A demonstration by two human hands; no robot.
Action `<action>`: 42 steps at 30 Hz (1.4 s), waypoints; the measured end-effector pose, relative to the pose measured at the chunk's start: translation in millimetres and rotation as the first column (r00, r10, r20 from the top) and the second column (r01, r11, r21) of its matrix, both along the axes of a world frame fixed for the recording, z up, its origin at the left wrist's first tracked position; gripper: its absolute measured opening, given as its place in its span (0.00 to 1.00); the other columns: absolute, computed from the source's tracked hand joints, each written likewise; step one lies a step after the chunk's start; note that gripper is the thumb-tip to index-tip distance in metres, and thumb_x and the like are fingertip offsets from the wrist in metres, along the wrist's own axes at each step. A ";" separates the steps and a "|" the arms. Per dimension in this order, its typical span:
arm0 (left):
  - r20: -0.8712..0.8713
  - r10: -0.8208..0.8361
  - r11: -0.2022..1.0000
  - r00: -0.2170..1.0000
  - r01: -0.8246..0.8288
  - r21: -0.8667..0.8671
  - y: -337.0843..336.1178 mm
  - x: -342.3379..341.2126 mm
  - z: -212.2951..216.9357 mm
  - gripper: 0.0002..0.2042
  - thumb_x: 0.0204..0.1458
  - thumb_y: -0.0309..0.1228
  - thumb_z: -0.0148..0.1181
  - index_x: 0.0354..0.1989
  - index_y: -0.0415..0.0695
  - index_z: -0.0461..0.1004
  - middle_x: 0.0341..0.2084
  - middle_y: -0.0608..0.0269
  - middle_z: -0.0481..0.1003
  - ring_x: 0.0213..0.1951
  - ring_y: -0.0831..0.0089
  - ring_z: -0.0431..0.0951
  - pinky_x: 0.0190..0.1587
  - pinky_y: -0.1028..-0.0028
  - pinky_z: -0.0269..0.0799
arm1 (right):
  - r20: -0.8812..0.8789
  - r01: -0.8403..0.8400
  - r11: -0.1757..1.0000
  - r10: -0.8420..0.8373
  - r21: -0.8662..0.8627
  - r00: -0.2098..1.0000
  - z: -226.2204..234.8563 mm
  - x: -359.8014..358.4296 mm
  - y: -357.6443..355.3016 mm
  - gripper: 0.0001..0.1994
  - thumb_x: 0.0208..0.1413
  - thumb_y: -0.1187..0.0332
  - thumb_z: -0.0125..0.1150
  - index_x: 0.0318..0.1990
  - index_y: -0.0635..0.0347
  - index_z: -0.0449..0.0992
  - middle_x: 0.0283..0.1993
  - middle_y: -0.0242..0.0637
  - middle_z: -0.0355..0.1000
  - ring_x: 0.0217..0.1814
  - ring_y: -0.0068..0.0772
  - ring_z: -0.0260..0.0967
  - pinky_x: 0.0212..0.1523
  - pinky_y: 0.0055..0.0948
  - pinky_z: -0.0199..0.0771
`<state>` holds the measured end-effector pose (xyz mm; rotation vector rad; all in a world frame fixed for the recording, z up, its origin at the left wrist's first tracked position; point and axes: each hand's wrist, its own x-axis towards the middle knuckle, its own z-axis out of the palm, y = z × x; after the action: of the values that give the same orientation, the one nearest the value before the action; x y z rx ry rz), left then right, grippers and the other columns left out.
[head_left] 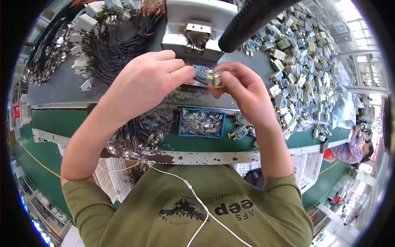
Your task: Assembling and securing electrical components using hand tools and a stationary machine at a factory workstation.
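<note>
Just in front of a bench fixture, both my hands work around a small blue-grey plastic housing point(201, 71) with brass-coloured terminals. My left hand point(153, 75) pinches its left end between thumb and fingers. At the other end, my right hand point(246, 85) has its fingers closed on a rounded shiny metal part point(217, 78), close against the terminals. A short dark wire runs below the housing. The metal fixture point(199, 36) on its grey base stands right behind the housing. My fingertips partly hide the metal part.
A blue tray point(222, 128) of small metal pieces lies nearest me, beside piled springs point(158, 119) and round metal caps point(131, 151) on wires. Black wires point(113, 51) heap at left, many housings point(294, 78) at right. A thick black tube point(253, 20) hangs overhead. Another person point(349, 151) sits far right.
</note>
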<state>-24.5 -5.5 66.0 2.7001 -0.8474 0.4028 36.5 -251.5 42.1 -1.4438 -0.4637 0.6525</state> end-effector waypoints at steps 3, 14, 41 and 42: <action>-0.005 -0.079 0.997 0.997 0.079 0.025 -3.1 0.2 -2.7 0.04 0.50 0.28 0.62 0.33 0.45 0.74 0.27 0.67 0.74 0.35 0.67 0.76 0.39 0.67 0.75 | 0.027 -0.252 0.910 0.276 -0.330 0.961 10.9 13.5 -1.7 0.13 0.70 0.68 0.59 0.54 0.69 0.77 0.38 0.35 0.79 0.39 0.21 0.75 0.43 0.24 0.77; -0.051 -0.052 0.997 0.997 0.050 -0.055 -17.3 -12.2 -17.2 0.13 0.46 0.35 0.72 0.29 0.44 0.72 0.24 0.66 0.73 0.29 0.64 0.76 0.33 0.65 0.73 | 0.335 -0.091 0.944 0.201 -0.318 0.921 11.3 -21.9 -18.7 0.20 0.58 0.76 0.70 0.58 0.62 0.80 0.40 0.29 0.79 0.37 0.18 0.70 0.41 0.24 0.74; -0.369 -0.102 0.946 0.924 -0.025 -0.324 -7.8 17.9 5.2 0.13 0.53 0.33 0.68 0.48 0.47 0.82 0.32 0.58 0.81 0.34 0.57 0.82 0.38 0.63 0.77 | 0.680 0.257 0.936 -0.351 0.240 0.643 25.2 21.9 -24.7 0.18 0.69 0.74 0.56 0.63 0.69 0.67 0.57 0.53 0.75 0.50 0.34 0.78 0.50 0.33 0.79; -0.403 -0.127 0.938 0.906 -0.022 -0.345 -6.2 24.9 7.0 0.14 0.54 0.33 0.67 0.49 0.45 0.81 0.33 0.57 0.82 0.36 0.57 0.82 0.39 0.64 0.77 | 0.673 0.249 0.914 -0.404 0.320 0.619 27.3 25.9 -21.0 0.18 0.70 0.73 0.56 0.63 0.69 0.67 0.58 0.54 0.75 0.50 0.35 0.78 0.49 0.33 0.79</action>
<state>0.3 -11.7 73.0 2.3043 -0.6512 -0.0510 62.4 -272.5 69.3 -1.5081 -0.8309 -0.3171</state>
